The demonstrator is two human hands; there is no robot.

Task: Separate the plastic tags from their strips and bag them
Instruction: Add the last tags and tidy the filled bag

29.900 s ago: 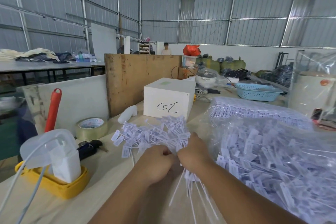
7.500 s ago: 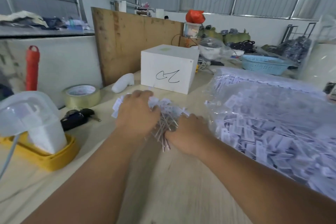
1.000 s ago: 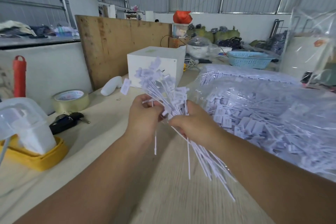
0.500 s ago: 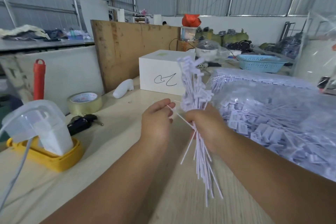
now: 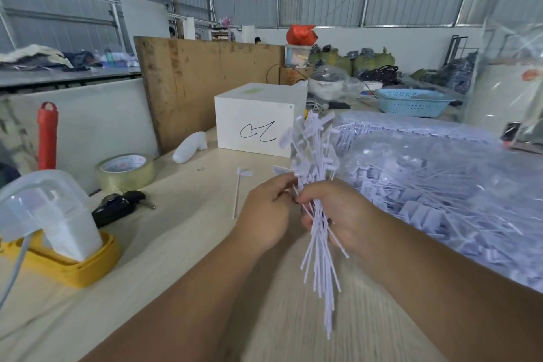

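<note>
Light wood table (image 5: 182,247) holds tape roll (image 5: 125,171), keys (image 5: 119,206), yellow tray (image 5: 75,266), white box (image 5: 258,119), loose tag (image 5: 239,189), bagged tags (image 5: 440,185).

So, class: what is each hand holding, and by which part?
Right hand grips the bundle of plastic tags mid-stems; left hand pinches it just below the heads.

Matt white plastic tags (image 5: 316,156); pale wood-grain table (image 5: 182,232).

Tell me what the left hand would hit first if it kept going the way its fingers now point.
The left hand points right, at the bundle of tags gripped in the right hand. Its fingertips look already at the stems, so it would likely meet the bundle first, then the right hand's fingers; depth is unclear.
</note>
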